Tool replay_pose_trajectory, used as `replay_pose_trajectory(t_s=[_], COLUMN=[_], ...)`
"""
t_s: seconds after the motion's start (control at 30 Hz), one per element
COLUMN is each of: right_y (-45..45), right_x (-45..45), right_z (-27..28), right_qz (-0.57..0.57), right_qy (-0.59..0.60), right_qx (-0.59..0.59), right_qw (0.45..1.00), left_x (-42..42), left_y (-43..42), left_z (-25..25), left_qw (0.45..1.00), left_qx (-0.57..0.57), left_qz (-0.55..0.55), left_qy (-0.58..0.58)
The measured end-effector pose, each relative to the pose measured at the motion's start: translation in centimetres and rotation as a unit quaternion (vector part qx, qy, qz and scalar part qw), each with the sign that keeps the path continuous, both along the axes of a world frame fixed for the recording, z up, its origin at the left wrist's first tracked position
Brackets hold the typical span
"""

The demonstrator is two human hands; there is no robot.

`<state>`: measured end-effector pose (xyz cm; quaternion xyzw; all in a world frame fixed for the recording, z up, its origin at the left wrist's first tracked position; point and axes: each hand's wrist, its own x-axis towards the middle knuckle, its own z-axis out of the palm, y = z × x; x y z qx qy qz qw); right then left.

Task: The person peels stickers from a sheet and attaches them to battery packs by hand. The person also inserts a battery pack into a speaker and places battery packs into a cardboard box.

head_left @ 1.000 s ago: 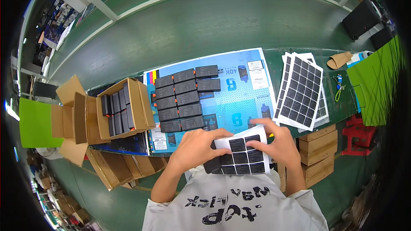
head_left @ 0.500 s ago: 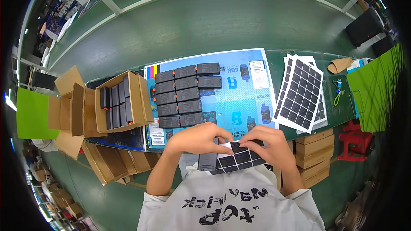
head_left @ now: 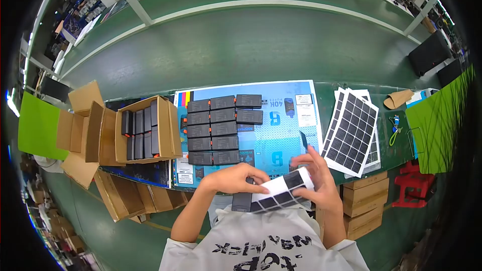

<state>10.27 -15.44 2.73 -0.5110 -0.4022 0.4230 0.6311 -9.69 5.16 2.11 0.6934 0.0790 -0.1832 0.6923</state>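
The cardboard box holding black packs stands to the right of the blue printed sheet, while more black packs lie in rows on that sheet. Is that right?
No, the side is wrong: the head view shows that cardboard box to the left of the blue printed sheet. More black packs do lie in rows on it.

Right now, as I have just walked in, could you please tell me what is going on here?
A person's left hand holds a sheet of dark labels with a black block beside it. The right hand is at the sheet's curled end, with a dark slip at its fingertips. Rows of black blocks lie on a blue printed sheet, more sit in an open carton, and further label sheets lie to the right.
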Motion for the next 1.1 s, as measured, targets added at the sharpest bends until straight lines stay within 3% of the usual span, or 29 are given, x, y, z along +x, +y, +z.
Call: replay_pose_trajectory(t_s=[0.03, 0.1, 0.13, 0.17, 0.2, 0.27, 0.33, 0.37, 0.4, 0.43, 0.47, 0.53, 0.6, 0.67, 0.77, 0.83, 0.97, 1.1], right_y=[-0.2, -0.5, -0.2, 0.0, -0.1, 0.1, -0.3, -0.9, -2.0, -2.8, -2.8, -2.9, -2.6, -1.4, -0.3, 1.0, 2.8, 3.4], right_x=[0.5, 0.9, 1.2, 2.3, 4.0, 7.2, 10.7, 12.4, 14.4, 15.9, 16.6, 17.4, 17.2, 14.8, 10.4, 6.0, 0.8, -1.7], right_z=[0.0, 0.5, 0.8, -0.7, -2.3, -0.9, -3.1, -5.1, -6.9, -8.1, -8.6, -9.4, -9.4, -6.7, -5.1, -3.7, -5.6, -6.2], right_qz=[0.023, 0.007, -0.034, -0.101, -0.169, -0.197, -0.267, -0.304, -0.327, -0.342, -0.361, -0.357, -0.395, -0.439, -0.377, -0.261, -0.074, -0.053], right_qy=[-0.062, -0.066, -0.059, -0.133, -0.205, -0.139, -0.15, -0.154, -0.249, -0.339, -0.307, -0.47, -0.538, -0.554, -0.393, -0.142, 0.043, 0.015], right_qx=[-0.059, -0.17, -0.151, -0.121, -0.089, -0.119, -0.088, -0.079, -0.135, -0.187, -0.22, -0.289, -0.224, -0.151, -0.066, -0.125, -0.192, -0.231], right_qw=[0.996, 0.983, 0.986, 0.978, 0.96, 0.963, 0.948, 0.937, 0.902, 0.856, 0.852, 0.754, 0.71, 0.691, 0.836, 0.946, 0.978, 0.971], left_x=[0.1, 0.7, 0.9, 1.1, 1.5, 1.6, 1.7, 1.4, 1.2, 1.2, 1.2, 1.3, 1.4, 1.5, 1.4, 1.5, 1.2, 0.5], left_y=[-0.1, -0.2, -0.7, -1.2, -0.9, -1.0, -1.5, -1.8, -2.2, -2.8, -3.4, -4.7, -5.7, -6.8, -6.7, -6.8, -6.4, -6.2], left_z=[0.5, 1.9, 0.8, -0.4, 1.1, -1.5, -2.0, -2.9, -3.6, -4.0, -5.0, -7.6, -9.6, -11.1, -9.9, -9.7, -10.3, -11.3], left_qw=[0.999, 0.993, 0.983, 0.962, 0.956, 0.922, 0.899, 0.88, 0.851, 0.856, 0.852, 0.856, 0.856, 0.857, 0.868, 0.873, 0.873, 0.885], left_qx=[0.033, 0.088, 0.086, 0.084, 0.096, 0.003, -0.042, -0.133, -0.222, -0.217, -0.219, -0.207, -0.202, -0.11, -0.112, -0.108, -0.125, -0.115], left_qz=[0.038, 0.081, 0.152, 0.221, 0.254, 0.359, 0.403, 0.434, 0.464, 0.455, 0.46, 0.449, 0.455, 0.484, 0.476, 0.47, 0.467, 0.449], left_qy=[0.004, 0.013, -0.061, -0.134, -0.11, -0.148, -0.164, -0.136, -0.105, -0.116, -0.115, -0.149, -0.141, -0.139, -0.087, -0.071, -0.064, -0.041])
